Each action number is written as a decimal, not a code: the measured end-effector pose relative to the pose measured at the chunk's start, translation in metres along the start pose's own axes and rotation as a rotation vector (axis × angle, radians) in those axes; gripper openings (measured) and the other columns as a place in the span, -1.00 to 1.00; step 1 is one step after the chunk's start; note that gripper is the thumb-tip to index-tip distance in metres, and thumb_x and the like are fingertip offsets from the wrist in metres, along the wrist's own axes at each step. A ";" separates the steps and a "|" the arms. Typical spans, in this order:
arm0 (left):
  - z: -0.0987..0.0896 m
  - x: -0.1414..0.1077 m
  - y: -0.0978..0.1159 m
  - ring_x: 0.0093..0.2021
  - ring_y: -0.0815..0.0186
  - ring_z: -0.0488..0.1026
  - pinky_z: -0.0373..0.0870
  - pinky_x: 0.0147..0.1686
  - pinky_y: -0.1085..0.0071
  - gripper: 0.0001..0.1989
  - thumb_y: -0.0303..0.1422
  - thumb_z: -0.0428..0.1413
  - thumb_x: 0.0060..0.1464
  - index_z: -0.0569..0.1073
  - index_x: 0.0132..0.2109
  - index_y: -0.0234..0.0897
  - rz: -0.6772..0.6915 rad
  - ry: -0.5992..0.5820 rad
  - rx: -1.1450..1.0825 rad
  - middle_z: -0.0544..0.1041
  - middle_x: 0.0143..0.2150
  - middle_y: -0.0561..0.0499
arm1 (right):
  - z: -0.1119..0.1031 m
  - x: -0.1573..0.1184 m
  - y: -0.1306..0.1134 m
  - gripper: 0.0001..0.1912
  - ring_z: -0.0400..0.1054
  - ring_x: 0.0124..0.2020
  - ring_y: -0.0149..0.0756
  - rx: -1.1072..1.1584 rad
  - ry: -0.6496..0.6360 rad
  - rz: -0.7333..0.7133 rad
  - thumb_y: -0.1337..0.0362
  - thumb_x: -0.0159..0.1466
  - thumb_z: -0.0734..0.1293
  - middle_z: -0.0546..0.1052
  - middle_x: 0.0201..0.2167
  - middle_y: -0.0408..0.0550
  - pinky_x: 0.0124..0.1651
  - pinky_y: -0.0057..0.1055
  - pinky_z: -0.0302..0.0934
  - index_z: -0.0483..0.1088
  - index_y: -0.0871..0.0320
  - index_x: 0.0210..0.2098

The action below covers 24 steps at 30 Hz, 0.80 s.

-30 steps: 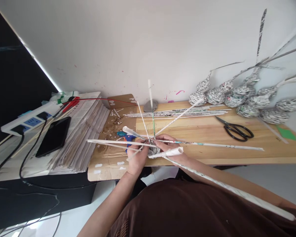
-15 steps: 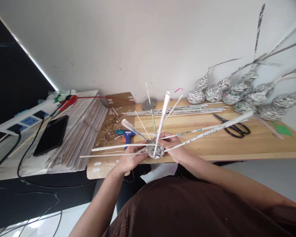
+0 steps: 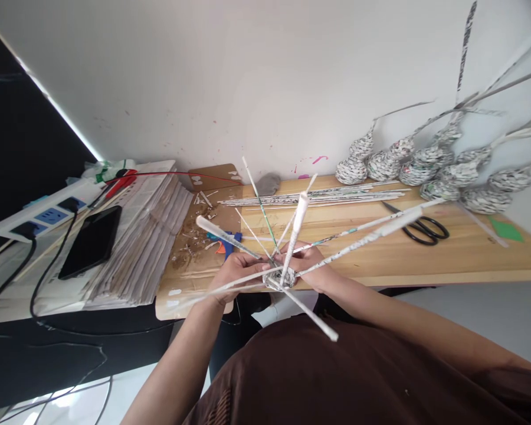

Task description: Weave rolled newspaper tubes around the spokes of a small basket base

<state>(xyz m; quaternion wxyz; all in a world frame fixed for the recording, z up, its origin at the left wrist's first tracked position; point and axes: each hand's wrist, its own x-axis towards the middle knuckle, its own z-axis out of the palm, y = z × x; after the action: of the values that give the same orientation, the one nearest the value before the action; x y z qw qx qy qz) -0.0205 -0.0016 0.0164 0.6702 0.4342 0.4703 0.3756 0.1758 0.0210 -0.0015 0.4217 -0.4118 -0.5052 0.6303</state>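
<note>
A small round woven piece of rolled newspaper strips (image 3: 291, 279) is held over the table's front edge, with several long paper tubes fanning out from it. One paper tube (image 3: 312, 316) points down toward my body. My left hand (image 3: 241, 271) is closed around the weave's left side, thumb on top near the tubes' bases. On the right side my right hand (image 3: 308, 262) grips the weave, its fingers partly behind the upright tubes. A blue glue gun (image 3: 228, 248) with an orange trigger lies just beyond my left hand, partly hidden by it.
Loose paper tubes (image 3: 318, 198) lie along the back by a grey stone (image 3: 268, 184). Black-handled scissors (image 3: 425, 230) rest at right, before several woven gourd shapes (image 3: 418, 171). At left are stacked newspapers (image 3: 153, 236), a phone (image 3: 91, 242) and a power strip (image 3: 48, 206).
The woven piece has turned and tilted in my hands. One paper tube has swung from the left round to the front, and the left hand has shifted slightly up over the weave.
</note>
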 end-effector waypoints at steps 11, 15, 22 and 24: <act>0.018 0.006 -0.012 -0.47 0.34 0.51 0.46 -0.40 0.46 -0.63 -0.20 0.46 -0.30 0.62 -0.36 -0.34 0.117 0.204 -0.106 0.61 -0.46 0.00 | -0.002 0.005 -0.001 -0.75 0.28 -0.55 -0.39 -0.107 -0.020 -0.071 0.10 0.10 0.49 0.47 -0.57 -0.16 -0.48 -0.46 0.13 0.51 0.17 -0.44; 0.020 0.007 -0.013 -0.49 0.32 0.50 0.41 -0.46 0.45 -0.65 -0.19 0.43 -0.27 0.61 -0.37 -0.34 0.125 0.265 -0.058 0.60 -0.47 -0.02 | -0.005 0.003 -0.009 -0.72 0.34 -0.51 -0.34 -0.215 -0.043 -0.058 0.06 0.12 0.47 0.52 -0.54 -0.12 -0.45 -0.44 0.18 0.52 0.17 -0.42; 0.009 0.013 -0.019 -0.49 0.33 0.52 0.40 -0.46 0.49 -0.74 -0.28 0.38 -0.23 0.58 -0.37 -0.34 0.228 0.425 0.114 0.62 -0.46 -0.01 | -0.018 0.000 -0.013 -0.66 0.38 -0.49 -0.34 -0.452 -0.048 -0.104 0.00 0.22 0.37 0.59 -0.45 -0.06 -0.42 -0.43 0.22 0.57 0.17 -0.32; 0.007 0.013 -0.018 -0.49 0.31 0.53 0.40 -0.47 0.48 -0.75 -0.28 0.37 -0.22 0.58 -0.37 -0.33 0.248 0.448 0.124 0.62 -0.47 -0.02 | -0.023 -0.004 -0.019 -0.68 0.39 -0.46 -0.33 -0.515 -0.101 -0.159 0.03 0.23 0.39 0.59 -0.44 -0.06 -0.41 -0.45 0.21 0.59 0.16 -0.27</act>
<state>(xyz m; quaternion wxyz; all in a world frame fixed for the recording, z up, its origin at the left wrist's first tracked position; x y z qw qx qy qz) -0.0088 0.0027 -0.0030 0.4704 0.4345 0.5724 0.5121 0.2006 0.0260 0.0142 0.3255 -0.4326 -0.7001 0.4656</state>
